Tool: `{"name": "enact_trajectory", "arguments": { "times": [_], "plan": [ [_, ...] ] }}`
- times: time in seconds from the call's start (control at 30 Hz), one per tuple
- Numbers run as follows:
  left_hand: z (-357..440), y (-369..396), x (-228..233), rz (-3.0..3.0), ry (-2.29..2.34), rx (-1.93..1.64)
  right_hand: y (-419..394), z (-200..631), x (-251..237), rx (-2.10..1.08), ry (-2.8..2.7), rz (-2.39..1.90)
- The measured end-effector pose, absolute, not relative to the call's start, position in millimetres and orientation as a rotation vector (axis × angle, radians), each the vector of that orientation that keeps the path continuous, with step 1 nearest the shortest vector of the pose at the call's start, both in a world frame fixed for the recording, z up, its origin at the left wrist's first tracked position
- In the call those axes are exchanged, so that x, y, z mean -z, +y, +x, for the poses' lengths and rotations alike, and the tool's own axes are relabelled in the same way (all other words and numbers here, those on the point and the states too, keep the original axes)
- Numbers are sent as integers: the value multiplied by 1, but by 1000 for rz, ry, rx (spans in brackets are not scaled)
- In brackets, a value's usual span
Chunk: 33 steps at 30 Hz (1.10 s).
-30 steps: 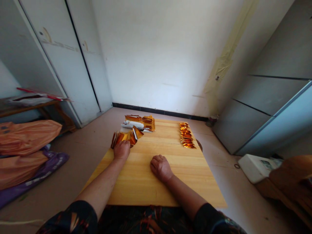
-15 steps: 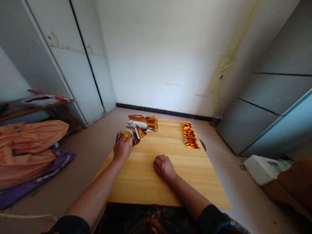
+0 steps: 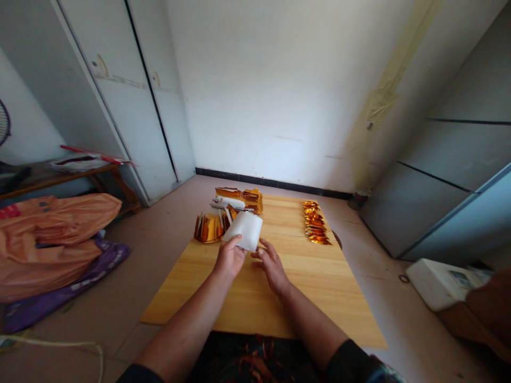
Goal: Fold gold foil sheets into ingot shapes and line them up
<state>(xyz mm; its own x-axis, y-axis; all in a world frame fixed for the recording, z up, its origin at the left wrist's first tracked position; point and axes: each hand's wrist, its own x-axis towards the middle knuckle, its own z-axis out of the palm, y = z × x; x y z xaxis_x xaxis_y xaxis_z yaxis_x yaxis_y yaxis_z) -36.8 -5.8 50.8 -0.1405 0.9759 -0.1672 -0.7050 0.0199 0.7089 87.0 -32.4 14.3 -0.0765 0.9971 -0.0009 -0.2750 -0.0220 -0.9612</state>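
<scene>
My left hand (image 3: 231,257) pinches a white sheet of paper (image 3: 246,230) by its lower left edge, thumb on top, above the middle of the wooden table. Close to the sheet's lower right corner is my right hand (image 3: 272,264), its fingers apart and holding nothing that shows. Behind the sheet, to the left, stands a loose pile of gold foil paper sheets (image 3: 209,227), partly hidden by it. Farther back lie more gold foil sheets (image 3: 252,199) and a white packet (image 3: 227,202).
A row of folded gold foil pieces (image 3: 315,223) lies along the right side of the wooden table (image 3: 311,298). Orange cloth (image 3: 59,229) and a purple bag (image 3: 80,276) are on the floor at left. A white box (image 3: 439,282) stands at right.
My left hand has moved right from the foil pile, bringing the white sheet over the table's middle. My right hand has lifted from the tabletop, and its curled fingers have opened beside the sheet.
</scene>
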Motion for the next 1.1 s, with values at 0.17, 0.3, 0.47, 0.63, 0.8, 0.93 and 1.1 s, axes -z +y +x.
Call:
{"name": "enact_trajectory", "arguments": {
  "times": [0.17,0.3,0.47,0.63,0.8,0.93,1.1],
  "plan": [
    [-21,-25,-33,381,702,-1352,-31,78,-27,-1625,-674,-801],
    [-25,-28,-32,393,695,-1369,-30,92,-25,-1609,-623,-832],
    [-47,-17,-28,505,822,-1406,-23,119,-20,-1760,-703,-943],
    [-60,-16,-14,683,967,-1323,-5,141,-21,-1636,-750,-1112],
    [-58,-22,-10,994,1159,-1177,12,152,-18,-1245,-1104,-1384],
    [-50,-29,-12,1409,1450,-1045,17,152,-17,-799,-1548,-1712],
    [-41,-39,-12,1824,1600,-737,18,143,-17,-303,-2058,-1850]
  ]
}}
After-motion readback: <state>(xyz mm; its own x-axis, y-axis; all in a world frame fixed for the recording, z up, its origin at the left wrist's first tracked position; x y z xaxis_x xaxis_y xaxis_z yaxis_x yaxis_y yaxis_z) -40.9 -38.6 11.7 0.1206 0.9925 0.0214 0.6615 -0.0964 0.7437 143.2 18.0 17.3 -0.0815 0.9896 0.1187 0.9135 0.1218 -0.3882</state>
